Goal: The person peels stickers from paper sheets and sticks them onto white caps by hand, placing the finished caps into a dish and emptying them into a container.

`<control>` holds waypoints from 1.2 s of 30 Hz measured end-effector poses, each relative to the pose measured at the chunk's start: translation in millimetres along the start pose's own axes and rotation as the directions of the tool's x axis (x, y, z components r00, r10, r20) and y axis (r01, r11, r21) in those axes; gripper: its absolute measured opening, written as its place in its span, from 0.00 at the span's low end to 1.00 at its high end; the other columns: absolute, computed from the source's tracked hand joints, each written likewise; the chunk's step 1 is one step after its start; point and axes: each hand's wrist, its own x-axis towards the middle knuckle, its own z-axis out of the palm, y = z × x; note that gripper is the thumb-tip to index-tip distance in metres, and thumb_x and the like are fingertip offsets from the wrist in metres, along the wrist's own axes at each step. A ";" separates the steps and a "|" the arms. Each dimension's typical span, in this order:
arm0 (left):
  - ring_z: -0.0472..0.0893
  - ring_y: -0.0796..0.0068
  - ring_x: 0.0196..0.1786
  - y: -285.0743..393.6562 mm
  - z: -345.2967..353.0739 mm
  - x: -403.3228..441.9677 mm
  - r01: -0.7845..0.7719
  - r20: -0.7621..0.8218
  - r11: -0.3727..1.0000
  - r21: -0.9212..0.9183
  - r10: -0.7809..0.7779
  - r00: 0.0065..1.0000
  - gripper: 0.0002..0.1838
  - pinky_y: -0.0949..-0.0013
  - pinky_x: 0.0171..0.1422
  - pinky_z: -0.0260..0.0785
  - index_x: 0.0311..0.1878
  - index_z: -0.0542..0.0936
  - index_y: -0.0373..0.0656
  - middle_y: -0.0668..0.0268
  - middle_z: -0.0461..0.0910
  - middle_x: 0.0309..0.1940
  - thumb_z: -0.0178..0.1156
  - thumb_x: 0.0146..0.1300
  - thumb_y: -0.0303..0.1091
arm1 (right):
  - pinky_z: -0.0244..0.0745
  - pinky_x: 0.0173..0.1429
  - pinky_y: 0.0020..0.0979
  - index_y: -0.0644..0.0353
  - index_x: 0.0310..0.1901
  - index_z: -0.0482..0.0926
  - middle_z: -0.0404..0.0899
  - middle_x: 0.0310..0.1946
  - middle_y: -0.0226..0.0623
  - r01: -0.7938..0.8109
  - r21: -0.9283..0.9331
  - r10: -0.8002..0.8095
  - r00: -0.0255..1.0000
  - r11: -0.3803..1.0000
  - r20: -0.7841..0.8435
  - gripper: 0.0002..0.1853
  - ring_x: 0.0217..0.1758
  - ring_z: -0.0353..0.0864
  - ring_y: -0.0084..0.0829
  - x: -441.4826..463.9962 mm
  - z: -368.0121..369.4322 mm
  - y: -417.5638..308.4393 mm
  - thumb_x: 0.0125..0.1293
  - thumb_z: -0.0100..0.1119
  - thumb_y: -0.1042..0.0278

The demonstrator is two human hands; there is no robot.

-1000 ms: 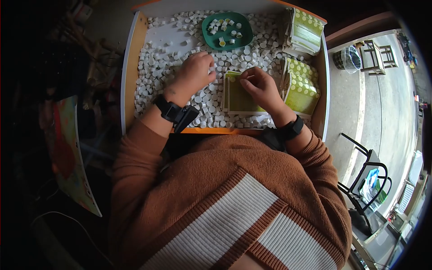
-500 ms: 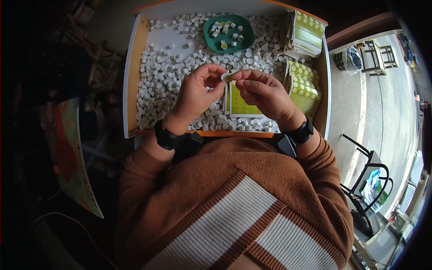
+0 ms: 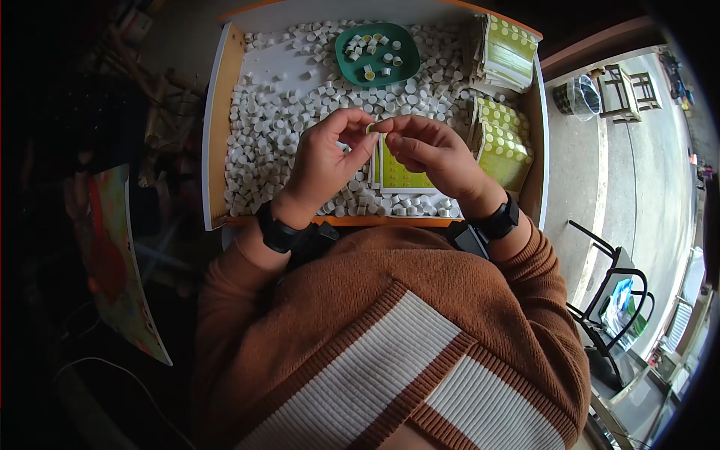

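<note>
My left hand pinches a small white cap between thumb and fingertips, above the tray. A yellow-green round sticker shows at the cap, mostly hidden by fingers. My right hand meets it from the other side, its index fingertip and thumb closed at the sticker. Beneath my right hand lies a yellow-green sticker sheet with rows of round marks, on top of other sheets. Loose white caps surround both hands. Beyond them sits a green dish holding several caps, some with yellow faces.
A wooden-sided tray with an orange front edge holds everything. Two stacks of packaged green dotted sheets, the far stack and the near stack, line its right side. A black-framed chair and a bin stand to the right.
My right fingertips have closed in on the cap, which is now more covered. The sticker that showed at them is now against the cap. The view has shifted slightly.
</note>
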 end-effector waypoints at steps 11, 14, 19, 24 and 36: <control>0.79 0.79 0.32 -42.0 -49.3 14.5 0.425 0.197 0.408 -0.808 -0.493 0.847 0.06 0.75 0.36 0.72 0.40 0.78 0.37 0.69 0.78 0.29 0.59 0.62 0.28 | 0.71 0.37 0.23 0.62 0.44 0.73 0.73 0.32 0.32 0.064 -0.799 -0.398 0.889 0.598 -0.227 0.10 0.31 0.73 0.21 0.1 -31.7 33.8 0.62 0.59 0.74; 0.79 0.74 0.35 -59.5 -32.1 28.6 0.372 0.036 0.904 -0.211 -0.373 0.927 0.06 0.72 0.37 0.71 0.38 0.78 0.38 0.66 0.78 0.31 0.60 0.61 0.29 | 0.73 0.37 0.27 0.62 0.43 0.73 0.74 0.33 0.37 0.025 -0.872 -0.420 0.883 0.489 -0.210 0.11 0.31 0.75 0.27 0.5 -32.8 39.9 0.60 0.61 0.73; 0.79 0.60 0.39 -69.5 -6.6 40.3 -0.079 0.116 0.728 0.681 -0.001 0.993 0.07 0.63 0.40 0.72 0.37 0.78 0.39 0.61 0.78 0.33 0.61 0.57 0.30 | 0.75 0.38 0.32 0.62 0.43 0.74 0.75 0.35 0.42 0.025 -0.929 -0.480 0.861 0.370 -0.168 0.12 0.33 0.79 0.38 3.0 -30.0 45.8 0.56 0.62 0.74; 0.79 0.51 0.38 -72.0 2.5 47.0 -0.085 0.141 0.625 0.776 -0.041 0.989 0.07 0.53 0.41 0.74 0.35 0.78 0.40 0.56 0.79 0.36 0.61 0.53 0.29 | 0.76 0.41 0.38 0.62 0.42 0.75 0.76 0.36 0.45 0.016 -0.968 -0.546 0.828 0.249 -0.127 0.12 0.37 0.79 0.47 6.8 -28.5 50.3 0.55 0.61 0.73; 0.72 0.86 0.34 -34.1 3.5 3.2 0.202 0.101 0.968 -0.149 -0.188 0.977 0.06 0.78 0.39 0.68 0.43 0.75 0.38 0.71 0.75 0.31 0.58 0.65 0.28 | 0.75 0.38 0.33 0.63 0.39 0.75 0.76 0.32 0.39 0.063 -0.970 -0.527 0.847 0.234 -0.072 0.08 0.33 0.79 0.40 11.7 -36.2 50.6 0.59 0.59 0.72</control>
